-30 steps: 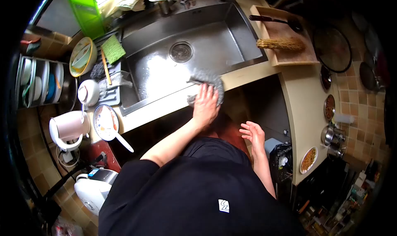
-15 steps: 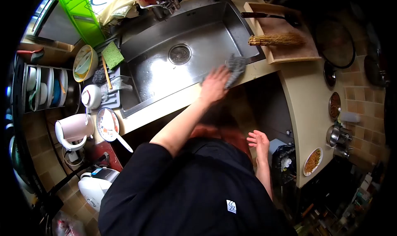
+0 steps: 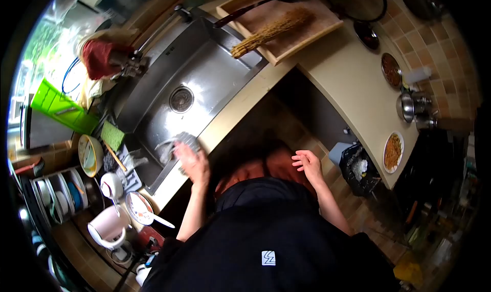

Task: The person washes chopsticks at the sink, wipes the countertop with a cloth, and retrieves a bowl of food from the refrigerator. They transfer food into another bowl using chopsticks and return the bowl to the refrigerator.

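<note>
My left hand (image 3: 193, 163) is at the front rim of the steel sink (image 3: 212, 85), near its left end. It holds a grey cloth (image 3: 187, 139) against the rim, slightly blurred, with the fingers partly over it. To the right of my body, my right hand (image 3: 308, 166) hangs in the air with its fingers apart and nothing in it. The drain (image 3: 181, 99) shows in the sink floor beyond the cloth.
Left of the sink are a green sponge (image 3: 112, 135), a stacked bowl (image 3: 90, 155), a white bowl (image 3: 111, 185) and a plate (image 3: 139, 208). A wooden tray (image 3: 307, 31) carries a straw brush (image 3: 273, 32). A plate of food (image 3: 393, 152) sits on the right counter.
My left hand has slid the cloth leftward along the sink's front rim, from the right end toward the left. The view has turned. My right hand stays raised and open.
</note>
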{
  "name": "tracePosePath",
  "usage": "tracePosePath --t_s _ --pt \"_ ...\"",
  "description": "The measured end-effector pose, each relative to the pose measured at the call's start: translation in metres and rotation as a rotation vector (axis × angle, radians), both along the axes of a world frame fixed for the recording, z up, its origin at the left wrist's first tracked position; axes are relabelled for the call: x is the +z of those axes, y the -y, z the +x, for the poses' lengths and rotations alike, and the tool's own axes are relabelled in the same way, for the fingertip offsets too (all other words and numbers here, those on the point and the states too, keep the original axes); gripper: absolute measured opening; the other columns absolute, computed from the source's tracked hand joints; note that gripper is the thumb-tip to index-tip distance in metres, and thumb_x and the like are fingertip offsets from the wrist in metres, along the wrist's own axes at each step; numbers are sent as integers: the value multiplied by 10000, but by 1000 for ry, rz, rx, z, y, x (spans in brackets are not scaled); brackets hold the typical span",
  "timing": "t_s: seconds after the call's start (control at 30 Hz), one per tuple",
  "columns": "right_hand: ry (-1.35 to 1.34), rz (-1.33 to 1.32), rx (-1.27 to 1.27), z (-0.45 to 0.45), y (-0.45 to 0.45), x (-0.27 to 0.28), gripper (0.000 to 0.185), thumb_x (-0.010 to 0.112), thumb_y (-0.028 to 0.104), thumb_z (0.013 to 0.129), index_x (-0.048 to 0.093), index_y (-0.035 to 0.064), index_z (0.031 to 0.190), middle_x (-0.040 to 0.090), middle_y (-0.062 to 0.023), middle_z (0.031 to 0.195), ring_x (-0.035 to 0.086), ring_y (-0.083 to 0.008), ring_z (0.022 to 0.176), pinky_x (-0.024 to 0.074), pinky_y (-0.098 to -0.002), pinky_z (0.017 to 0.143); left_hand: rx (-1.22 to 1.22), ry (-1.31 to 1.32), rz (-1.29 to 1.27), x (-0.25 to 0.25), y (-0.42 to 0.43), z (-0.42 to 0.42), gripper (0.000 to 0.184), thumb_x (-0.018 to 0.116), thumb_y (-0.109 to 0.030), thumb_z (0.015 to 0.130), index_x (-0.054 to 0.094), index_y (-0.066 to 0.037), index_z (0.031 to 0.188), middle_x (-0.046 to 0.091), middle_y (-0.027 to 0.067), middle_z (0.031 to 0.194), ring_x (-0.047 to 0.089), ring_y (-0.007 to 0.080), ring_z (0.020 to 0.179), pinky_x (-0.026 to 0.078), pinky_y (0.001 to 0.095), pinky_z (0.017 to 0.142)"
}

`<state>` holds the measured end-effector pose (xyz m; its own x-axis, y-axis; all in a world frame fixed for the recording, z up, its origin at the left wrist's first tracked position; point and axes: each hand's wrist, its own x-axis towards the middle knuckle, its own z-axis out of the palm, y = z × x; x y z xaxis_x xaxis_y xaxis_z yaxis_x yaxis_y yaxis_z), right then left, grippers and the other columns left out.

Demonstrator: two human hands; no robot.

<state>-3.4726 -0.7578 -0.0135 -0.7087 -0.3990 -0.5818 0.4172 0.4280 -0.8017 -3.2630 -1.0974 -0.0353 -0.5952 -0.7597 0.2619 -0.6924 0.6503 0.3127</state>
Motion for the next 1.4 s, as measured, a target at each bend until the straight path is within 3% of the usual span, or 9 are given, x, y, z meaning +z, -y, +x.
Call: tracePosePath --t_s 0.1,0.2,0.5,0.63,0.73,0.87,1.03,1.2,1.4 --pt "-19 41 -75 5 -20 1 261 441 171 1019 583 18 1177 706 -121 1033 690 -161 793 539 -270 625 -242 39 106 19 -9 -116 735 668 -200 805 366 93 1409 331 300 1485 234 411 1435 199 470 1190" --pt "-24 75 -189 11 -55 -13 264 441 175 1021 583 16 1176 708 -120 1026 690 -163 779 536 -267 623 -366 38 80 17 -22 -204 698 642 -222 845 365 54 1423 369 254 1467 234 407 1430 197 496 1178" --pt "-16 24 -301 -11 -119 -17 264 433 178 1024 577 18 1176 706 -118 1033 693 -169 808 531 -274 642 -575 28 -81 19 -78 -331 578 633 -186 817 489 57 1322 430 212 1442 293 388 1406 261 452 1165" --pt "-84 -11 -359 -62 -158 -17 261 437 183 1028 572 19 1180 702 -121 1034 691 -170 805 532 -269 647 -493 -26 -232 -2 -98 -370 439 578 -119 800 560 -15 1226 544 171 1220 482 368 1174 393 472 1014" --pt "-109 1 -464 -77 -191 -11 254 452 189 1021 585 25 1161 707 -115 1023 693 -172 803 533 -269 642 -455 48 -288 -4 -114 -387 386 590 -77 764 542 -42 1145 536 151 1034 514 349 980 437 479 818" --pt "-99 0 -607 -73 -241 -13 256 445 174 1020 584 19 1168 704 -127 1036 690 -167 807 527 -257 645 -630 -293 -20 5 -172 -432 450 628 37 690 517 -15 1124 520 216 1010 522 415 952 440 492 848" --pt "-78 -30 -816 -58 -278 -14 279 454 208 1026 576 4 1171 698 -131 1044 695 -185 822 539 -272 656 -659 -445 169 42 -264 -536 409 649 -12 763 507 3 1147 507 214 1044 514 417 1017 434 505 868" --pt "-67 15 -983 -38 -285 -3 303 454 237 1034 569 9 1198 694 -139 1049 703 -203 863 553 -294 668 -749 -167 0 -10 -285 -674 407 648 -327 849 577 -16 1101 551 225 1102 522 418 1040 438 506 904" --pt "33 -60 -1294 -59 -297 13 382 445 317 1038 531 33 1278 693 -162 1072 709 -218 833 568 -311 667 -1163 -21 52 -15 -397 -749 520 588 -405 874 569 -20 1224 554 205 1249 503 368 1171 402 469 1003"
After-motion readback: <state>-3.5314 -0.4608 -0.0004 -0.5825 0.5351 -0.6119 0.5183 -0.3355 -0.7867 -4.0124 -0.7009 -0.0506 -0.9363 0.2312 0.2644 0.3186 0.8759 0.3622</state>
